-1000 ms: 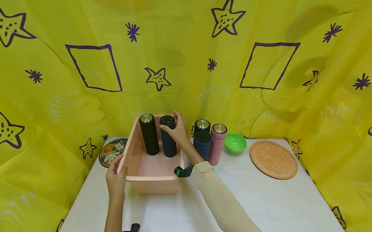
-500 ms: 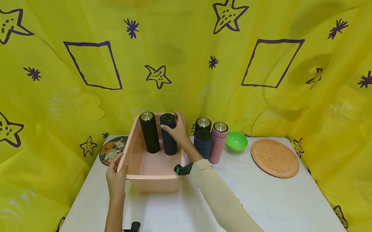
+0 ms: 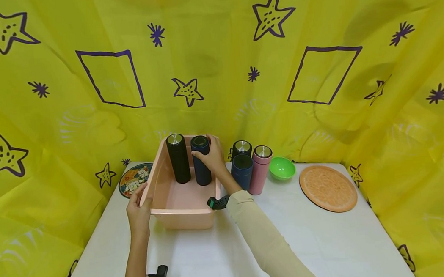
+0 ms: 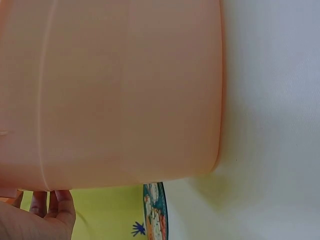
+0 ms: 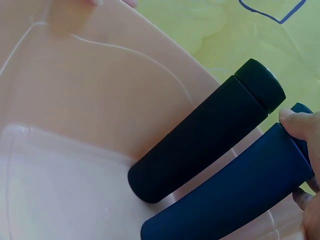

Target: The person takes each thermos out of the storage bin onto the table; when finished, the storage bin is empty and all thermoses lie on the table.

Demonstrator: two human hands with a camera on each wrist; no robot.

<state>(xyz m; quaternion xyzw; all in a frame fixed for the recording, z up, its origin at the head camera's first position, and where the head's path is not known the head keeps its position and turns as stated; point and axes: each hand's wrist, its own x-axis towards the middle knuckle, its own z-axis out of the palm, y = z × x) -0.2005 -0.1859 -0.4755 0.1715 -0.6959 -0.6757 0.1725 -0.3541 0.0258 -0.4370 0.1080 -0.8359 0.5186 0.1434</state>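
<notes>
A pink plastic tub (image 3: 183,221) stands on the white table. Inside, at its back end, a black thermos flask (image 3: 179,160) with a silver-topped lid stands upright. Beside it is a dark blue thermos flask (image 3: 202,169), its upper part gripped by my right hand (image 3: 214,158). In the right wrist view the thumb lies near the lid of the blue flask (image 5: 235,187), and the black flask (image 5: 205,135) is close alongside. My left hand (image 3: 137,209) holds the tub's left rim; the left wrist view has its fingers (image 4: 65,207) against the tub's outer wall (image 4: 130,100).
Right of the tub stand a black flask (image 3: 242,146), a blue flask (image 3: 242,173) and a pink flask (image 3: 261,170), close together. Farther right are a green bowl (image 3: 282,168) and a round orange mat (image 3: 328,188). A patterned round mat (image 3: 134,180) lies behind the left hand. A yellow curtain (image 3: 217,62) hangs behind.
The head view has shifted slightly. My right thumb and fingers have moved a little on the blue flask; the flasks, the tub and my left hand stay in place.
</notes>
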